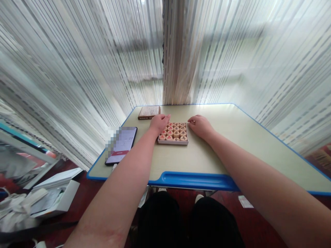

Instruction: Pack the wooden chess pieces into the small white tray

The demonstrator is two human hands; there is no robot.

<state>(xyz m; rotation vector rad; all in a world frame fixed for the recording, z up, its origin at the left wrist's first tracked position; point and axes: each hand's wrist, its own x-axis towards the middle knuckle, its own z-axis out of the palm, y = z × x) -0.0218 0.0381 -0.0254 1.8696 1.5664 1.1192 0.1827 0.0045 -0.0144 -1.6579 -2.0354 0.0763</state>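
A shallow white open box (173,142) sits on the table, filled with round wooden Chinese chess pieces (176,133). The pieces stand in tight rows, with red characters on the left and black ones on the right. My left hand (159,123) lies at the box's back left corner, its fingers stretched towards the back and hiding part of the left row. Just off the right edge of the box rests my right hand (200,125). Its fingers are loosely bent and apart, with nothing visible in them.
On the blue-edged table (248,144), a brown patterned box lid (149,112) lies at the back left. A phone or tablet (122,146) lies at the left edge. A blue trough (196,179) runs along the front. Curtains (178,51) hang directly behind. A white carton (57,199) stands on the floor.
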